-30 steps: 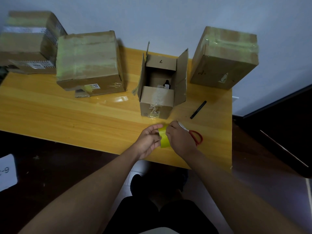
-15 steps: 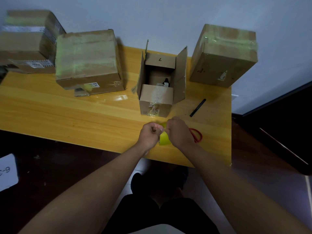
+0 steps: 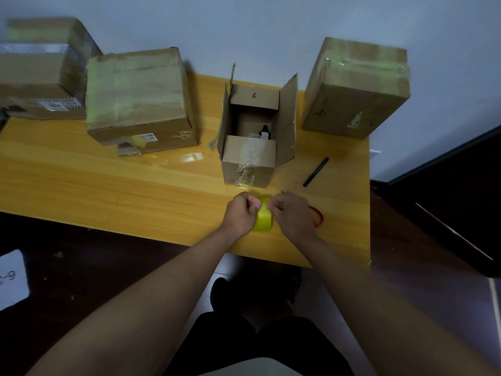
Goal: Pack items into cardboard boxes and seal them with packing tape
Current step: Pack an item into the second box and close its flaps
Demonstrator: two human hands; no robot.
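Note:
A yellow-green roll of packing tape [image 3: 262,221] stands on edge near the front of the wooden table [image 3: 108,185]. My left hand [image 3: 241,214] grips its left side with curled fingers. My right hand [image 3: 294,215] pinches at the top of the roll, where the tape end lies. Just behind them an open cardboard box [image 3: 256,137] stands with its flaps up; a small dark bottle [image 3: 264,131] shows inside it.
Red-handled scissors [image 3: 317,215] lie partly hidden behind my right hand. A black pen [image 3: 315,171] rests right of the open box. Taped boxes stand at back right [image 3: 355,88], back left [image 3: 138,99] and far left [image 3: 40,69]. The table's right edge is close.
Both hands have closed in over the top of the tape roll, and the right hand's fingers now pinch at its upper edge. The roll stays in place.

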